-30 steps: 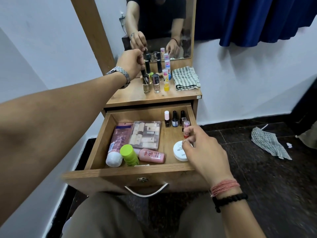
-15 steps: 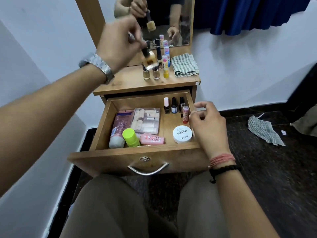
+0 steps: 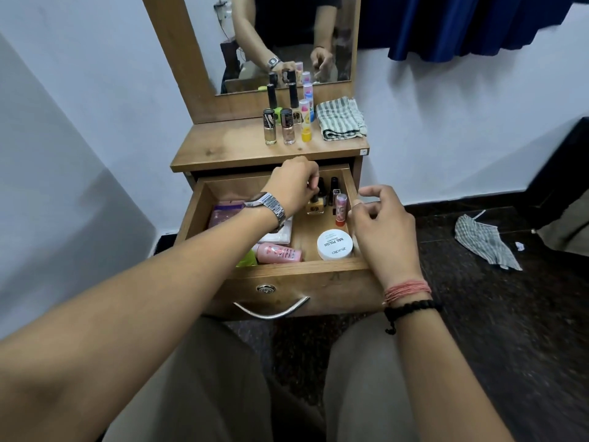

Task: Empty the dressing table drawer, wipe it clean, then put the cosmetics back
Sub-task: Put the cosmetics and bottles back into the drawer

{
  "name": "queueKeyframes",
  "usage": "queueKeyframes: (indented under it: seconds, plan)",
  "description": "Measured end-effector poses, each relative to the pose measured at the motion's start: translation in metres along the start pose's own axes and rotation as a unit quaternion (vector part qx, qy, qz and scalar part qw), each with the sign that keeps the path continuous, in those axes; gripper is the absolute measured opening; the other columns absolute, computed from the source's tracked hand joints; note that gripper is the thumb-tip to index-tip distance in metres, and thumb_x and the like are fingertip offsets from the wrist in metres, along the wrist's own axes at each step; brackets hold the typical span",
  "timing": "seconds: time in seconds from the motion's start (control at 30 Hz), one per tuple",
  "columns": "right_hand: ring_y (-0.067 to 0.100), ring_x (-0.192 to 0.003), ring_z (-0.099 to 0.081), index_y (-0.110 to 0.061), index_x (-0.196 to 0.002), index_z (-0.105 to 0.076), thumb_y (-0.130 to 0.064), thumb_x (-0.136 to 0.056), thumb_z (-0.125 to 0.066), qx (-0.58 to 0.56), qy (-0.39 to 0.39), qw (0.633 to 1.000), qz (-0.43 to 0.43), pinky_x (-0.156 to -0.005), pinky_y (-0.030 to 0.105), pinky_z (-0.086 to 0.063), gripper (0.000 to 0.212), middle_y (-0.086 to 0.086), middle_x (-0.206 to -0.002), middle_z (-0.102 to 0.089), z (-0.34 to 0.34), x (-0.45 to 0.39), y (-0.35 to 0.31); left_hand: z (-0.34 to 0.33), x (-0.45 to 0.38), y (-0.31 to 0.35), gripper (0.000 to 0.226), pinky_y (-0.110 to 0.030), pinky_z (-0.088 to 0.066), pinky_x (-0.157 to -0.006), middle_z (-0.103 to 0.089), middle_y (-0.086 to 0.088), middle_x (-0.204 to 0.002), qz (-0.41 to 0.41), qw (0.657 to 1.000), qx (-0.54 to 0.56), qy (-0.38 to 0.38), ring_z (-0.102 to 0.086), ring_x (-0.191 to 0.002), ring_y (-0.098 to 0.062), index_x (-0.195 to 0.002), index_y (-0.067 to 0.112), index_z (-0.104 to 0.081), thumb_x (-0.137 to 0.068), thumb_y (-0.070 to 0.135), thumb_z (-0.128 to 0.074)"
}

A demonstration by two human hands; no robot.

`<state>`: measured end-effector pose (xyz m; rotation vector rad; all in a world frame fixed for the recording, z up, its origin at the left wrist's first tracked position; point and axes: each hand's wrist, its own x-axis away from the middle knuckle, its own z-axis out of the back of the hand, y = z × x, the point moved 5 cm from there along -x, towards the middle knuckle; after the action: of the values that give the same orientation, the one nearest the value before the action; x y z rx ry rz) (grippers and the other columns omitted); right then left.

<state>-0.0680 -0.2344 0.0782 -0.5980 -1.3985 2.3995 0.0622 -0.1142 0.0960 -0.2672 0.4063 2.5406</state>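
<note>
The dressing table (image 3: 223,148) stands against the wall, its drawer (image 3: 296,282) pulled out toward the person's knees. A folded striped cloth (image 3: 342,119) lies on the tabletop's right end, with upright bottles (image 3: 288,130) in a cluster just left of it. In the drawer a pink tube (image 3: 280,254) lies flat, long axis running left to right, cap end to the left; a white jar (image 3: 334,245) sits at the front right, lid up. The left hand (image 3: 291,186) reaches into the back of the drawer, fingers closed on the cap of a yellow bottle (image 3: 315,206), which stands upright, cap pointing up. The right hand (image 3: 379,224) hovers over the drawer's right wall, fingers loosely curled, holding nothing. A pink lipstick (image 3: 340,208) stands just beside it.
</note>
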Motion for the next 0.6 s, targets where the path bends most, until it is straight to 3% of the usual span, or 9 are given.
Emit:
queueKeyframes:
  seconds: [0.17, 0.3, 0.5, 0.6]
  plan:
    - [0.009, -0.075, -0.055, -0.021, -0.112, -0.056, -0.026, -0.094, -0.054, -0.007, 0.002, 1.0, -0.001, -0.062, 0.018, -0.03, 0.02, -0.014, -0.077, -0.061, 0.0, -0.001, 0.0, -0.013, -0.009, 0.0, 0.019, -0.027, -0.032, -0.067, -0.058, -0.003, -0.096, 0.012, 1.0, 0.002, -0.001, -0.056, -0.091, -0.026, -0.071, 0.019, -0.049, -0.082, 0.011, -0.062]
    - [0.014, -0.083, -0.062, -0.021, -0.112, -0.056, -0.025, -0.094, -0.052, -0.011, 0.001, 1.0, -0.005, -0.071, 0.026, -0.039, 0.019, -0.01, -0.079, -0.066, 0.001, 0.0, -0.001, -0.018, -0.014, 0.002, 0.02, -0.028, -0.034, -0.068, -0.058, -0.005, -0.098, 0.013, 1.0, 0.0, -0.004, -0.056, -0.092, -0.026, -0.072, 0.019, -0.048, -0.084, 0.012, -0.063]
    - [0.012, -0.08, -0.061, -0.023, -0.112, -0.055, -0.025, -0.094, -0.052, -0.014, 0.001, 1.0, -0.005, -0.068, 0.025, -0.036, 0.018, -0.013, -0.077, -0.065, 0.001, -0.001, 0.0, -0.024, -0.016, 0.003, 0.034, -0.03, -0.037, -0.068, -0.058, -0.005, -0.099, 0.008, 1.0, 0.006, -0.008, -0.057, -0.09, -0.028, -0.063, 0.022, -0.039, -0.085, 0.011, -0.062]
    - [0.012, -0.08, -0.06, -0.024, -0.111, -0.055, -0.025, -0.093, -0.053, -0.015, -0.002, 1.0, -0.004, -0.067, 0.025, -0.035, 0.018, -0.012, -0.078, -0.065, 0.001, 0.0, 0.001, -0.027, -0.016, 0.003, 0.025, -0.029, -0.036, -0.066, -0.057, -0.004, -0.098, -0.001, 1.0, 0.005, -0.006, -0.057, -0.089, -0.028, -0.068, 0.02, -0.044, -0.084, 0.012, -0.063]
